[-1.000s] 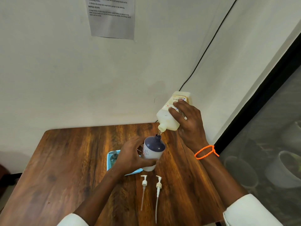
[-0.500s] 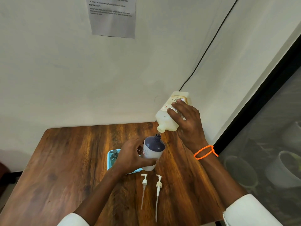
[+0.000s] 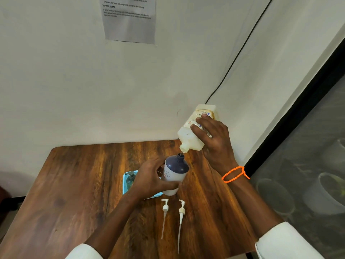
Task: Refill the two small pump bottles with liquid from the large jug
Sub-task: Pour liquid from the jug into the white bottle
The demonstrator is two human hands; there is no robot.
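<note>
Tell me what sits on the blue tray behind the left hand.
On the blue tray stands a greenish small bottle with a dark neck. The left hand, gripping the white bottle with the dark top, covers the rest of the tray, so anything else there is hidden.

Soft, even indoor light; faint shadows; wide-angle bending at edges; slight overall softness

Wall sheet [image 3: 130, 19]: bold heading "INITIAL STATE" showing legibly; remaining print too small to read. Jug label [image 3: 198, 118]: blue letters partly showing beside the fingers, illegible. Small bottle [image 3: 174, 173]: dot marks only, no legible txt.
</note>
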